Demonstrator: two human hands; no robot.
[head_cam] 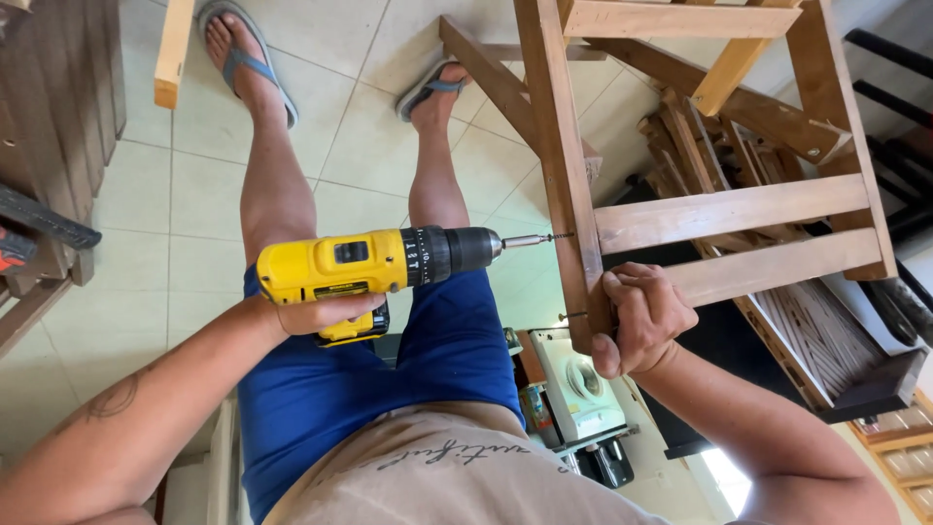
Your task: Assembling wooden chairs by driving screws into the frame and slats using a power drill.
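1. The yellow and black cordless drill (374, 264) is being held level, its bit lining up square with a dark screw entering the upright brown wooden post (562, 165) of the slatted timber frame (729, 209).
2. The left hand (326, 313) is closing around the drill's grip, keeping it horizontal.
3. The right hand (643, 316) is clenching the post's lower end, bracing it against the push.
4. The pale tiled floor (185, 194) is lying below; a white power tool (580, 381) is resting by the knees.
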